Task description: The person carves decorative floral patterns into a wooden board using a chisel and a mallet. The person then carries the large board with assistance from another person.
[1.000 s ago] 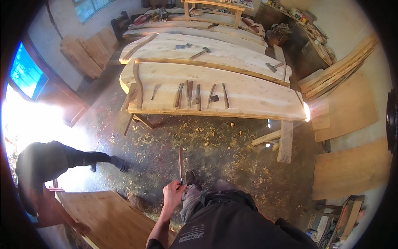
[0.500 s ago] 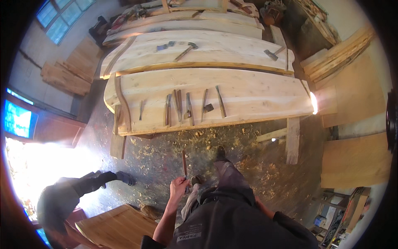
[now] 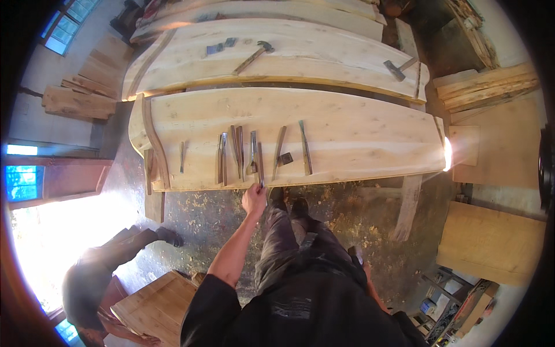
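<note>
Head view: left hand (image 3: 253, 200) has fingers clamped on brown tool (image 3: 260, 157). Tool pokes out ahead of fingertips, over near edge of big board (image 3: 370, 127) – cannot tell if touching. Thin tools (image 3: 234, 147) lie ahead and left of fingers; dark block (image 3: 284, 159) ahead, bit right. Hammer (image 3: 252, 59) farther past fingers. Right hand (image 3: 366, 270) by hip, well right – partly hidden, cannot tell its fingers.
</note>
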